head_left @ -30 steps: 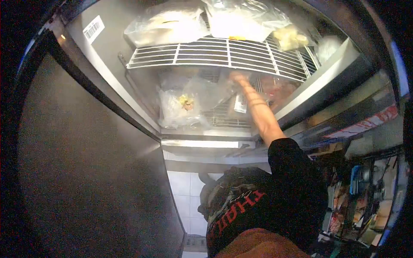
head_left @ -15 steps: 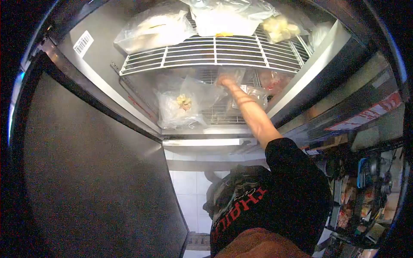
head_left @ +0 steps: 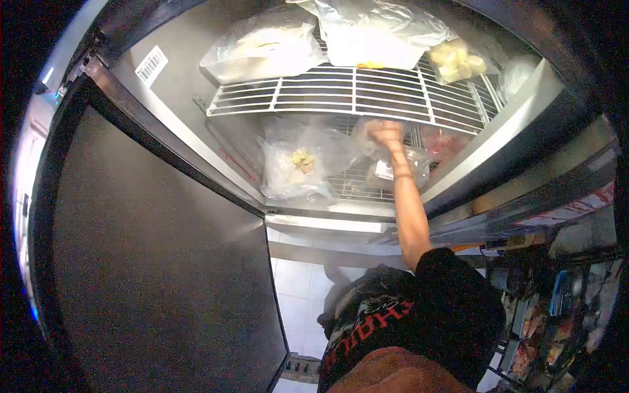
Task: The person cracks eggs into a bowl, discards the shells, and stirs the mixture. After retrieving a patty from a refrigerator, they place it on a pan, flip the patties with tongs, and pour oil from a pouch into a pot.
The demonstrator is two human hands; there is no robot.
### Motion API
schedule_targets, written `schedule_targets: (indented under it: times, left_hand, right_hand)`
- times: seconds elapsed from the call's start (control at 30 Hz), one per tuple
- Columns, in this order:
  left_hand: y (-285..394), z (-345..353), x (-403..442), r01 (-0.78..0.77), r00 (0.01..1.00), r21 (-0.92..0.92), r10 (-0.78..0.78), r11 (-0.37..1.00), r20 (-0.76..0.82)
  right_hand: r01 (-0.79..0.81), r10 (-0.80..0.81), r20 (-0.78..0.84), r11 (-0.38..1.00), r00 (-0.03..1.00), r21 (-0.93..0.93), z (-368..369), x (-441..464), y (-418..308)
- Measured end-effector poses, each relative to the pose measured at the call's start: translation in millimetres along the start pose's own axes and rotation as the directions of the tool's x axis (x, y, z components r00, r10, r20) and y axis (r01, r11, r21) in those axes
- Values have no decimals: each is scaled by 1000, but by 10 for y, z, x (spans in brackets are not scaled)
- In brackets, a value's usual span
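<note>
My right hand (head_left: 385, 131) reaches deep onto the lower wire rack of the open freezer. Its fingers are closed on a clear plastic bag (head_left: 364, 136), whose contents I cannot make out. Just below my wrist lies another clear bag (head_left: 414, 171), with a white label (head_left: 384, 171). To the right rests a bag with reddish contents (head_left: 443, 143). On the left, a larger plastic bag (head_left: 282, 171) holds some yellowish pieces (head_left: 302, 159). My left hand is out of view.
Above my hand, the upper wire shelf (head_left: 314, 95) carries several bags, including one of pale yellow chunks (head_left: 457, 60). The dark freezer door (head_left: 164, 249) stands open on the left. White floor tiles (head_left: 293, 308) show below, and crowded shelving (head_left: 544, 314) stands at the lower right.
The view has shifted, so the freezer appears farther right and slightly lower. My right hand stays at the bag on the lower rack, with the forearm now more upright in the picture.
</note>
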State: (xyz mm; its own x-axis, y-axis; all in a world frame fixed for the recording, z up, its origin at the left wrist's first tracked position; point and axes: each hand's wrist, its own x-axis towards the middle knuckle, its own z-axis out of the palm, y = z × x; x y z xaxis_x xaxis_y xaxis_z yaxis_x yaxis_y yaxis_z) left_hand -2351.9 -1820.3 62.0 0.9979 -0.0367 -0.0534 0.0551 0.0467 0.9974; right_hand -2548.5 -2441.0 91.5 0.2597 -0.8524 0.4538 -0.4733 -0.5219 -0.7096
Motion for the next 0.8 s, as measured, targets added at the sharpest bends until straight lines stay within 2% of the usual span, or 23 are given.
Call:
schedule_targets:
  times: [0.1,0.2,0.23,0.33,0.37,0.47,0.57,0.6,0.63,0.67,0.7,0.73,0.8]
  left_hand:
    - [3,24,-31,7,1000,15,-7,1000,2]
    - [-7,47,-72,7,1000,23,-7,1000,11]
    - [-12,83,-76,10,1000,23,-10,1000,19]
    - [-26,110,-120,8,1000,23,-9,1000,24]
    - [-29,113,-132,9,1000,22,-9,1000,22]
    - [-23,124,-194,8,1000,30,-8,1000,29]
    - [-11,103,-261,3,1000,34,-4,999,23]
    - [-13,91,-298,5,1000,32,-5,999,18]
    - [-7,65,-338,5,1000,35,-5,999,9]
    - [5,33,-383,3,1000,35,-3,999,-4]
    - [24,0,-436,-1,1000,34,1,999,-20]
    - [38,-35,-499,-4,999,35,5,999,-34]
    - [70,-103,-630,-13,998,34,15,999,-61]
  right_hand:
    - [-14,26,-127,995,992,101,-381,-196,-436]
    - [-48,74,-234,992,969,117,-408,-299,-529]
    - [-49,71,-178,991,982,124,-391,-328,-412]
    - [49,-22,-354,997,935,66,-277,-433,-351]
    - [-15,43,-358,997,933,79,-248,-458,-338]
    - [-80,75,-311,997,947,-5,-255,-538,-336]
    - [-33,81,-372,991,925,133,-259,-571,-388]
    - [27,146,-435,930,888,368,-224,-549,-393]
    - [103,228,-472,810,852,577,-168,-523,-412]
    - [81,312,-350,634,883,769,-155,-530,-420]
    - [50,391,-217,395,895,917,-222,-522,-615]
    - [17,459,-82,145,885,989,-295,-513,-825]
    - [-218,457,280,-185,844,958,-383,-522,-973]
